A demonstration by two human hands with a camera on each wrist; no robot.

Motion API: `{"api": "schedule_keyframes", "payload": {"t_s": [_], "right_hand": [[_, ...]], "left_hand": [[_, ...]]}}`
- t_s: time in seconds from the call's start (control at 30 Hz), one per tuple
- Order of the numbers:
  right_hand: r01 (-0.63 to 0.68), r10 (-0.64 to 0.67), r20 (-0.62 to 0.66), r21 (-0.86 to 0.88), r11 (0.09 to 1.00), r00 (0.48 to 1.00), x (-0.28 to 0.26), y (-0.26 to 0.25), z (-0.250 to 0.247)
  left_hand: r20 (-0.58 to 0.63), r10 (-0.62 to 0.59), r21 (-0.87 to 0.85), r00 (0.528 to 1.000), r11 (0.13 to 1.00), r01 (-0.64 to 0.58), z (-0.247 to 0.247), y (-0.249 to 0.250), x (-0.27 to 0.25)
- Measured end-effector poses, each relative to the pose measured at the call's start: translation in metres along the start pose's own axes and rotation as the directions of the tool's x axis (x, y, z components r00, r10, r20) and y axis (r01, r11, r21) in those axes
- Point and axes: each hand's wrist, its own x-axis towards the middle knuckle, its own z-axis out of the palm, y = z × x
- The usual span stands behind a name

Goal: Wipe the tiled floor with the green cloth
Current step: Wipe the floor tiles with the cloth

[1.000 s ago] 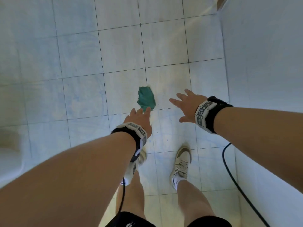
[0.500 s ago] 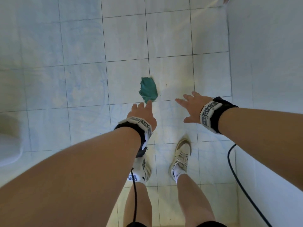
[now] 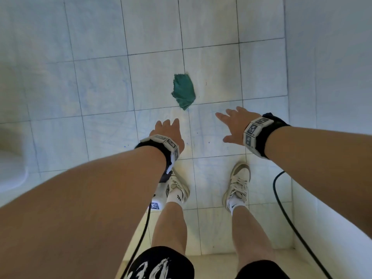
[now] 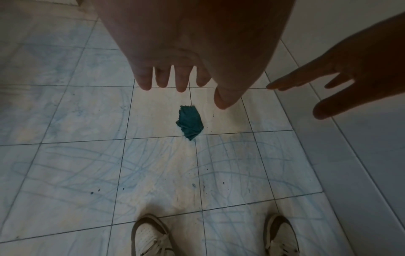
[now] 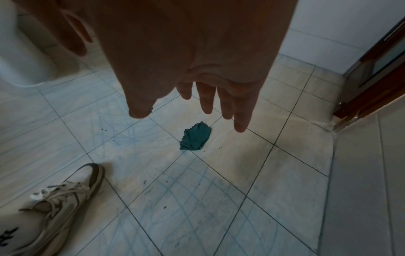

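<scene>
On the pale tiled floor (image 3: pixel 96 81), marked with faint blue scribbles and dark specks, the crumpled green cloth (image 3: pixel 184 91) lies on a grout line ahead of two white sneakers (image 3: pixel 238 184), while the left hand (image 3: pixel 169 133) and right hand (image 3: pixel 234 125) hang above it, fingers spread, holding nothing.

Two pale sneakers (image 3: pixel 237 183), black cables (image 3: pixel 285 210) (one each side).
</scene>
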Motion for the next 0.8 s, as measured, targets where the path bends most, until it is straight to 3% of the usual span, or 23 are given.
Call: {"api": "schedule_keyframes", "payload": {"t_s": [0.23, 0.4, 0.8], "right_hand": [[0.009, -0.007, 0.032, -0.055, 0.998, 0.999, -0.025, 0.043, 0.051], [0.012, -0.011, 0.010, -0.117, 0.993, 1.000, -0.040, 0.066, 0.062], [-0.010, 0.010, 0.005, -0.073, 0.997, 1.000, -0.041, 0.039, 0.070]], "left_hand": [[-0.053, -0.046, -0.025, 0.998, 0.999, 0.045, 0.022, 0.034, -0.028], [-0.053, -0.067, -0.067, 0.996, 0.996, 0.063, 0.040, 0.055, -0.046], [-0.052, -0.046, -0.043, 0.998, 0.998, 0.044, 0.047, 0.029, -0.043]]}}
